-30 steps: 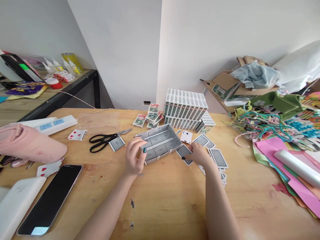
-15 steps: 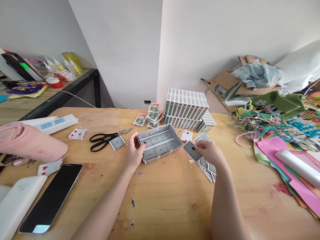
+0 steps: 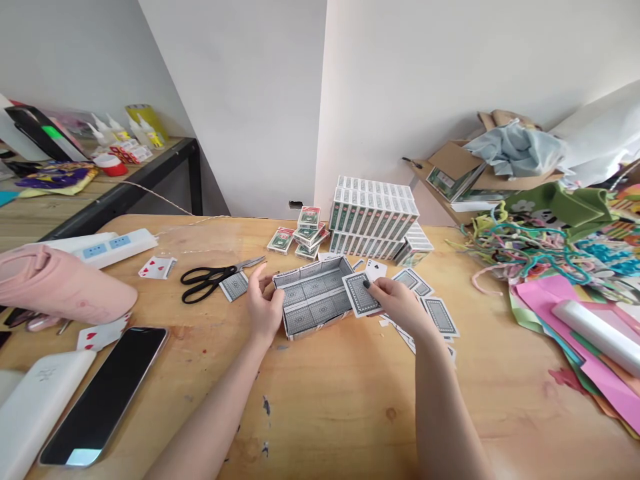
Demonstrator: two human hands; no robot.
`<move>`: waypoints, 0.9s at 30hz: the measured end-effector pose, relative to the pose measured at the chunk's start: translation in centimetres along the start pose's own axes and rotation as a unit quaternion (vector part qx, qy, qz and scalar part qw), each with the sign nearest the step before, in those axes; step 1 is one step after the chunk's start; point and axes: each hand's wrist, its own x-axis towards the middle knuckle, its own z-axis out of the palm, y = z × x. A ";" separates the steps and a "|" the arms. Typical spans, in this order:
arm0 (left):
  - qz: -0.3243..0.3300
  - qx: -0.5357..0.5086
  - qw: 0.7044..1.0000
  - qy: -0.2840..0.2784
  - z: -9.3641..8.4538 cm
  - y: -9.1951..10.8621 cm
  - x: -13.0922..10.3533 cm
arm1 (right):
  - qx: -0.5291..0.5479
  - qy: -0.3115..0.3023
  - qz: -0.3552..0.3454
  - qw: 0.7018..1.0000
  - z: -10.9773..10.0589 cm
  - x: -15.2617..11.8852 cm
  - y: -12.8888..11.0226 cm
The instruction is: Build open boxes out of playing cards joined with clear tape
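a card (image 3: 360, 294) is pinched between the thumb and fingers of the right hand (image 3: 400, 303), with its patterned back turned up. it is held at the right end of the box (image 3: 315, 328), and part of that end is hidden by it. whether the box is touched by the card cannot be told. the left hand (image 3: 265, 310) is bent around the left end of the box, with the thumb set against it; whether the box is squeezed cannot be told. the box is open at the top, lined with card backs, and seen on the table (image 3: 350, 413) between the two hands. loose cards (image 3: 440, 317) are spread near the right hand. a spade card (image 3: 377, 268) is laid face up behind the held card. left of the box, scissors (image 3: 226, 272) are laid next to a small card (image 3: 234, 288). behind the box, a tall block of packs (image 3: 373, 217) is stacked. farther left, a phone (image 3: 107, 393) is laid flat.
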 end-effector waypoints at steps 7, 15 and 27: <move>-0.120 -0.167 0.975 -0.082 0.0 -0.6 0.8 | -0.031 0.068 0.003 0.997 0.3 0.8 0.4; -0.293 -0.179 0.926 -0.158 0.6 1.4 -0.7 | -0.002 0.069 -0.016 0.998 0.1 0.9 0.8; -0.330 -0.347 0.874 -0.088 0.9 2.9 0.5 | 0.283 0.003 -0.051 0.958 0.3 -1.3 -1.8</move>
